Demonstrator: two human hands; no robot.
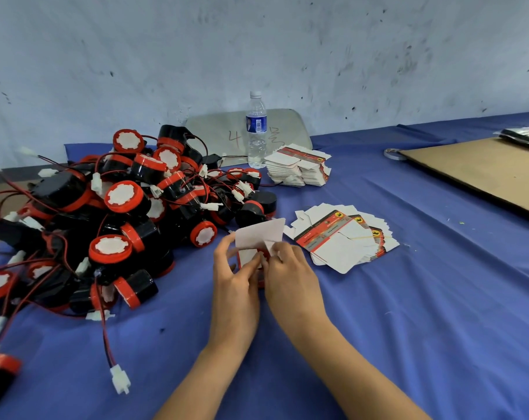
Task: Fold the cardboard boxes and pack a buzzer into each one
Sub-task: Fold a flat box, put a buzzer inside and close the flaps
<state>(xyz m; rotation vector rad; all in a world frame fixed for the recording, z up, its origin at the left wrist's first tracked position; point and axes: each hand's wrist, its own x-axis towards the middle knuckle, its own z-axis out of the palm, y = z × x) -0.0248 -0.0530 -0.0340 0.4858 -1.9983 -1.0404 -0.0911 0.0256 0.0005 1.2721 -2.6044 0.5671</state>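
Blue-clothed surface (408, 298) underneath everything. Heap of buzzers (120, 213) piled at its left, wires tangled, probably dumped there for quick picking. Just right of the heap, fanned flat boxes (342, 241), seemingly spread for taking singly; beyond the heap's far right edge, a tidier spare stack (299, 168). At the heap's near right foot, one half-formed box (258, 237), white flap up. Clamped on it from both sides, left hand (236, 274) and right hand (290, 271), close together, fingertips pinching flaps, likely for tucking an end shut. Whether a buzzer is inside: cannot tell.
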